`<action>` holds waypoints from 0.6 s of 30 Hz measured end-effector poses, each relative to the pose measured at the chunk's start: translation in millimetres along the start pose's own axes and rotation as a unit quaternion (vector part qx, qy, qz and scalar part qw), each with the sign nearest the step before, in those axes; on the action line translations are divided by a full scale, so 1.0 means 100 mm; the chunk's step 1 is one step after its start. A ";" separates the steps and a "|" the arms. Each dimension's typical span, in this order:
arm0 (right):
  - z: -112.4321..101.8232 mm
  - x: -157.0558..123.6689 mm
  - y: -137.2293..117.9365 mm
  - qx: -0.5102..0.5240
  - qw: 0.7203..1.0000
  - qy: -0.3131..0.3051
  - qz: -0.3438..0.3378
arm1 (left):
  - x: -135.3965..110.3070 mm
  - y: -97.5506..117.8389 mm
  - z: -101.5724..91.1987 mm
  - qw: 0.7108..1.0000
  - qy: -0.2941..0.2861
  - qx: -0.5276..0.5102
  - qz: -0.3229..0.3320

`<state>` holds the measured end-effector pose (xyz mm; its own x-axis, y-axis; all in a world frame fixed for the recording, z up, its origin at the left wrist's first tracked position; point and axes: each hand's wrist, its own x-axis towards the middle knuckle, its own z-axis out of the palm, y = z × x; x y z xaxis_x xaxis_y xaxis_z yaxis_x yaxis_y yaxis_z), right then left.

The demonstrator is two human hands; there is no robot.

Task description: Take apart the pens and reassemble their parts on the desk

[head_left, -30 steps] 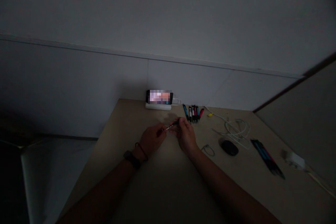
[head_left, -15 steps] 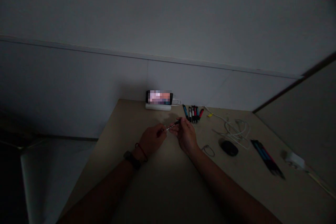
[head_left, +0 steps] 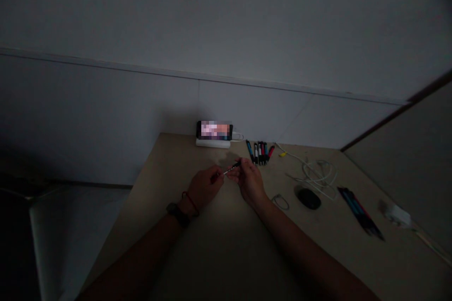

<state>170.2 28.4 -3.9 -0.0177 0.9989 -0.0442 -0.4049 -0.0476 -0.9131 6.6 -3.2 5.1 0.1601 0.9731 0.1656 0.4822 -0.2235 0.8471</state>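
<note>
A slim dark pen (head_left: 232, 168) is held across the gap between the two hands, over a beige tabletop (head_left: 169, 160); its long axis runs from lower left to upper right, with the pale metal tip toward the left hand (head_left: 205, 187). The right hand (head_left: 250, 181) lies nearer the dark upper end, its fingertips (head_left: 241, 162) pinching the barrel. The left hand's fingers are bunched at the tip, but whether they grip it cannot be told. Beyond the hands lie a row of coloured pens (head_left: 259, 153), a tangled white cable (head_left: 318, 176) and a black computer mouse (head_left: 309, 199).
</note>
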 end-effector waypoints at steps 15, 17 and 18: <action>0.01 -0.05 -0.03 -0.017 1.000 -0.008 0.002 | -0.01 0.01 -0.01 1.000 -0.006 0.003 0.011; 0.01 -0.04 -0.02 -0.022 1.000 -0.006 -0.001 | -0.01 0.01 -0.01 1.000 -0.004 0.002 0.011; 0.01 -0.04 -0.02 -0.023 1.000 -0.004 -0.002 | 0.00 0.00 -0.01 1.000 -0.004 0.001 0.012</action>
<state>170.4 24.2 -1.5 -0.0237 0.9990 -0.0368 -0.3622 -0.0429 -0.9311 5.9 -3.8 5.9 0.1789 0.9672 0.1805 0.4808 -0.2460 0.8416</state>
